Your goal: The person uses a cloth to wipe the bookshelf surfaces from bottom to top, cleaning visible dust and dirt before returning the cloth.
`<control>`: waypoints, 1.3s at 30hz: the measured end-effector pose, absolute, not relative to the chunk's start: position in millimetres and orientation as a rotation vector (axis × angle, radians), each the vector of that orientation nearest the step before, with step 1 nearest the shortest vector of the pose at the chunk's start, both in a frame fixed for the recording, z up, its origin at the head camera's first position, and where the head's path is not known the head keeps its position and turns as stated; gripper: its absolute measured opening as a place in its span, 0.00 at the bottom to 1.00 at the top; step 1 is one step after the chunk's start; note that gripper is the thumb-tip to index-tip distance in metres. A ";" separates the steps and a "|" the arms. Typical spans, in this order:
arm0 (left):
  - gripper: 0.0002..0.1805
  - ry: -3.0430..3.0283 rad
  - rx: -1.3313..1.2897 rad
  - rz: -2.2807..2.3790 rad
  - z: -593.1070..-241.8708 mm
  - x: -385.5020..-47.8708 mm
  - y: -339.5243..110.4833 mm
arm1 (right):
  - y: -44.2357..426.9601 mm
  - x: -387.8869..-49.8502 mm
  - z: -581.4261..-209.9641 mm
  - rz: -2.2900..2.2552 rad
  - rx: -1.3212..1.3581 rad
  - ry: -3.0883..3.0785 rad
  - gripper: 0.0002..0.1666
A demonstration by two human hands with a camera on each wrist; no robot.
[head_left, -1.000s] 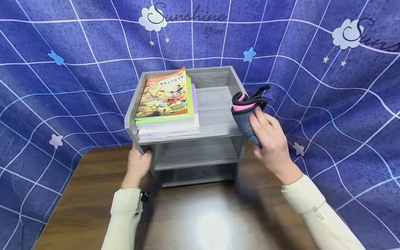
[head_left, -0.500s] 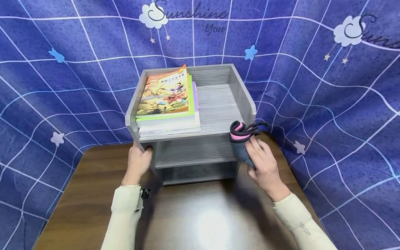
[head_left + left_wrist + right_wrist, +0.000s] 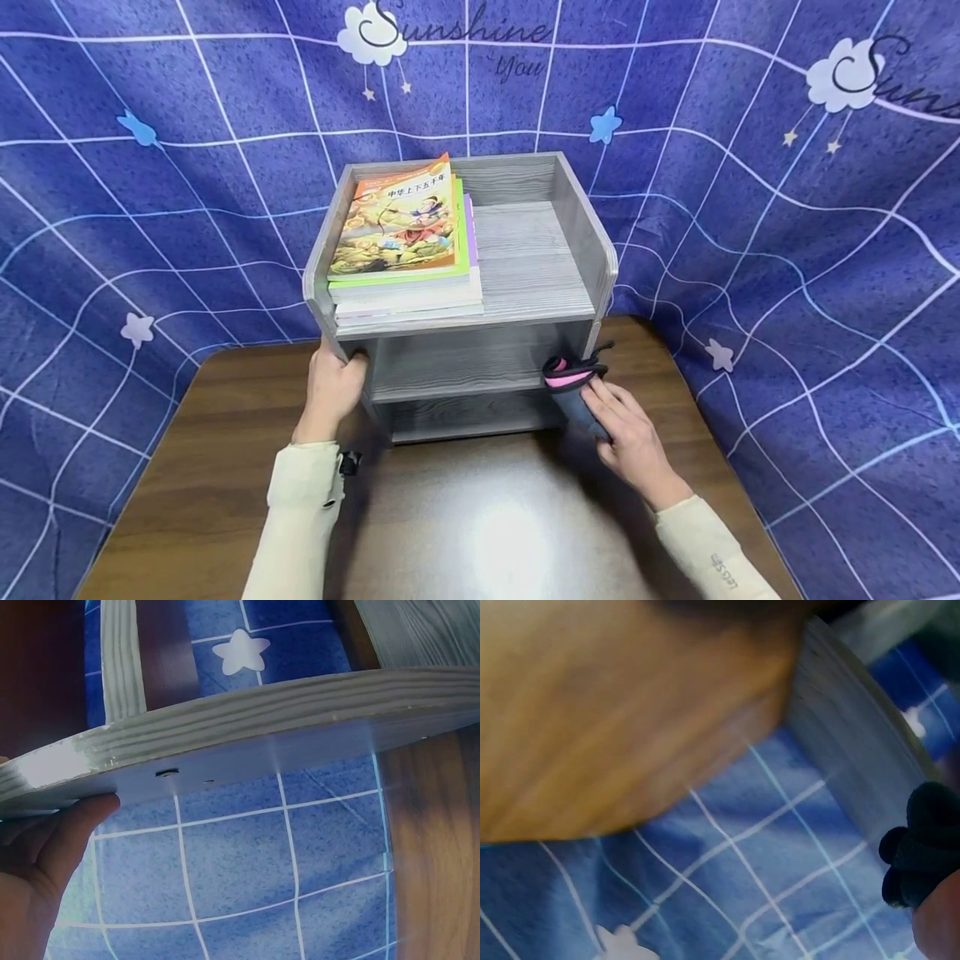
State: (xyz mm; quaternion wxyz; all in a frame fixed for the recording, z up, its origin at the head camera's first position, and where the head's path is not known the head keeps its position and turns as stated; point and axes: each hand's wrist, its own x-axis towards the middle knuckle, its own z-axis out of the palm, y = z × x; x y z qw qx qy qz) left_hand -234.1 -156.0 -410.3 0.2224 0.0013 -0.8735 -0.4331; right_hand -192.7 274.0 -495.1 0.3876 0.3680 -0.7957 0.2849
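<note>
A small grey wood-grain shelf (image 3: 536, 250) stands on the table. My left hand (image 3: 333, 396) holds the shelf's left side panel below the top tier. In the left wrist view its thumb lies against the panel (image 3: 247, 720), while the other fingers are mostly hidden. My right hand (image 3: 626, 437) grips a folded grey-blue cloth (image 3: 573, 400) with black edging and a pink layer. That cloth is at the lower front edge of the right side panel. Only a dark part of the cloth (image 3: 930, 847) shows beside the panel (image 3: 855, 727) in the right wrist view.
Books in a stack (image 3: 405, 233) fill the left part of the shelf's top tier, an illustrated one uppermost. The brown wooden table (image 3: 232, 433) reflects a bright light near its front. A blue curtain (image 3: 247, 167) with white lines, clouds and stars hangs behind.
My right hand has moved the cloth down along the front edge of the right side panel, from the top tier to the lower part. The left hand keeps its hold on the shelf.
</note>
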 end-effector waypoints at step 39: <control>0.22 -2.394 -0.008 -1.184 -411.1 -234.9 -156.7 | 256.6 -179.0 -549.5 0.475 0.802 -2.937 0.32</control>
